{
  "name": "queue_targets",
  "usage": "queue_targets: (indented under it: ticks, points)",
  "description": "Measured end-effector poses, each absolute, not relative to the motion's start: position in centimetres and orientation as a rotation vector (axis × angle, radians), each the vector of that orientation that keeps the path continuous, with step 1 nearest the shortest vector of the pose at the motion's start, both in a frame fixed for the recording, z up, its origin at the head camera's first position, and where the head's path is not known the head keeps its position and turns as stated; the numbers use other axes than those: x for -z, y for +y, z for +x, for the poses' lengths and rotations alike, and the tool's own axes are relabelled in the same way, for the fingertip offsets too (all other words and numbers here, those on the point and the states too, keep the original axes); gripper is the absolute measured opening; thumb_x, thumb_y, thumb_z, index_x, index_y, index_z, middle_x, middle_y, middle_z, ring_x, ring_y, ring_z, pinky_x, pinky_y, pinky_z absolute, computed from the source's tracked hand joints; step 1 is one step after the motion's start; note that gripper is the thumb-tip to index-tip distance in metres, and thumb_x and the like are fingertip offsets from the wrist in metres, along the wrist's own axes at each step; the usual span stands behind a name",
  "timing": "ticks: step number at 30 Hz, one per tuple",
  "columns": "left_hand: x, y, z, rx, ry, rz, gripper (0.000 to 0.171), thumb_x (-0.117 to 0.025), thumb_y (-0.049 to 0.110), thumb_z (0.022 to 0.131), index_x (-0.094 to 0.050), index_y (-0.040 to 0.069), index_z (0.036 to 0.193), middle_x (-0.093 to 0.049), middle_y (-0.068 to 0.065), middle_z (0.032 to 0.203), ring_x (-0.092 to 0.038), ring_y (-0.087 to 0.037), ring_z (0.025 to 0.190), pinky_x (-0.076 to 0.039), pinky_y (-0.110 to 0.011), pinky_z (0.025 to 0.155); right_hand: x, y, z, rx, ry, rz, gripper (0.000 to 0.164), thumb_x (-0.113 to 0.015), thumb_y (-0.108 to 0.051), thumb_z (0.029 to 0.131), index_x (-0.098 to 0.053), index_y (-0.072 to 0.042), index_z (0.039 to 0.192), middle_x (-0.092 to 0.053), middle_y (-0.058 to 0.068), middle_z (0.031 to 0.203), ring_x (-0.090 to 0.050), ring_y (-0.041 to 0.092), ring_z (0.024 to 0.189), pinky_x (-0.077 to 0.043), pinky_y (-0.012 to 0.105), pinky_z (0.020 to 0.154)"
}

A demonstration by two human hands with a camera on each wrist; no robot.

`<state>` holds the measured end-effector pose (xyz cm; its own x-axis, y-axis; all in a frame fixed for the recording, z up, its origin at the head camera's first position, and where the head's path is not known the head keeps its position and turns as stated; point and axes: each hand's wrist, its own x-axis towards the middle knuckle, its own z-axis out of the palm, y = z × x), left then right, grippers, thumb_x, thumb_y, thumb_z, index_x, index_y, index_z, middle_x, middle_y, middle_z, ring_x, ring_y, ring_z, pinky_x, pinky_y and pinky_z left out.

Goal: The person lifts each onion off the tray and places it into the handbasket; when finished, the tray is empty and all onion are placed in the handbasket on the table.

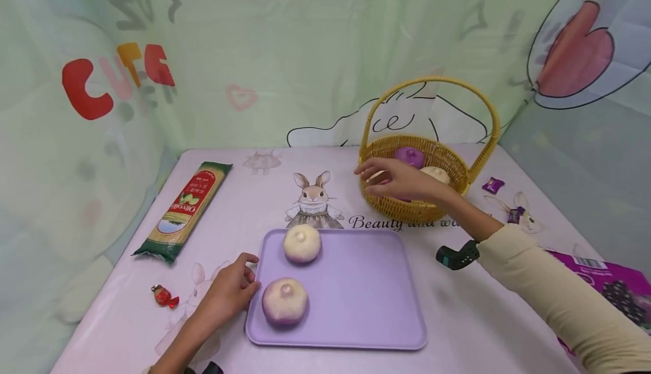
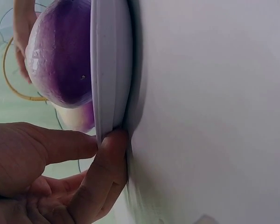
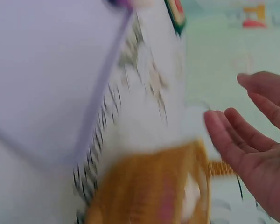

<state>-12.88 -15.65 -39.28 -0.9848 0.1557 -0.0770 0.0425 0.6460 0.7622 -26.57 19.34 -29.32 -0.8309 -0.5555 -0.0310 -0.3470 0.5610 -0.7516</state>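
The left hand (image 1: 231, 283) pinched the left edge of the lilac tray (image 1: 361, 289), thumb at the rim and a finger against its outer side. The right hand (image 1: 396, 179) held nothing; its fingers were loosely bent and well parted from the thumb, over the left part of the wicker basket (image 1: 417, 213). Whether it touched the basket could not be told.

The basket stood beyond the tray's far right corner, its handle (image 1: 432, 79) arching above. The hand and forearm hid some of what lay inside, though a purple bulb (image 1: 408, 156) and a cream bulb (image 1: 436, 174) showed. Along the table's left edge lay a long green-ended packet (image 1: 188, 210), with a red sweet (image 1: 164, 296) nearer the person. Two purple sweets (image 1: 493, 185) lay near the right edge, and a purple bag (image 1: 600, 283) closer in.

On the tray, the nearer cream-and-purple bulb (image 1: 285, 301) sat near the near left corner, just beside the left hand; the farther cream-and-purple bulb (image 1: 302, 244) sat by the far edge, between both hands.
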Motion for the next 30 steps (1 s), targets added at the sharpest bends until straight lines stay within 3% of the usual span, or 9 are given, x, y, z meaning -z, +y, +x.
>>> queue_targets:
  ticks: [6,10,15,25,30]
  points:
    - [39.2,-15.6,-12.8,-1.241,2.736,0.175,0.039,-0.062,-0.001,0.076,-0.046,0.003,0.111,-0.051,-0.003,0.074,-0.053,-0.011,0.053,-0.044,-0.021,0.043,32.3,14.7,-25.4,1.272,2.254,-0.813,0.047,-0.066,-0.019,0.078,-0.045,-0.019,0.121,-0.047,0.011,0.118,-0.049,0.031,0.106,-0.051,0.038,0.071]
    - [39.0,-15.7,-12.9,-1.231,2.742,0.173,0.040,-0.062,-0.001,0.076,-0.046,0.003,0.112,-0.051,-0.003,0.075,-0.053,-0.011,0.052,-0.044,-0.021,0.042,34.3,12.1,-24.5,1.206,2.229,-0.886,0.053,-0.070,-0.023,0.074,-0.046,-0.022,0.122,-0.046,0.007,0.119,-0.050,0.030,0.106,-0.050,0.032,0.075]
    - [39.1,-15.7,-12.9,-1.236,2.741,0.172,0.040,-0.062,-0.001,0.076,-0.046,0.003,0.112,-0.051,-0.003,0.075,-0.053,-0.011,0.052,-0.044,-0.021,0.042,36.2,9.9,-24.0,1.146,2.223,-0.984,0.054,-0.072,-0.025,0.072,-0.047,-0.020,0.120,-0.049,0.002,0.116,-0.051,0.025,0.104,-0.043,0.038,0.087]
    - [39.5,-15.6,-12.7,-1.273,2.729,0.169,0.040,-0.062,-0.001,0.076,-0.046,0.003,0.112,-0.051,-0.004,0.075,-0.054,-0.012,0.052,-0.044,-0.021,0.041,37.4,8.9,-24.2,1.114,2.290,-1.090,0.049,-0.075,-0.019,0.068,-0.050,-0.019,0.111,-0.053,-0.007,0.108,-0.049,0.012,0.104,-0.040,0.030,0.090]
    - [39.5,-15.6,-12.9,-1.255,2.724,0.163,0.039,-0.062,0.000,0.076,-0.046,0.004,0.112,-0.051,-0.004,0.075,-0.054,-0.012,0.053,-0.045,-0.021,0.042,36.8,9.8,-24.2,1.097,2.311,-1.060,0.049,-0.074,-0.022,0.069,-0.051,-0.022,0.112,-0.052,-0.011,0.110,-0.048,0.010,0.105,-0.040,0.031,0.090]
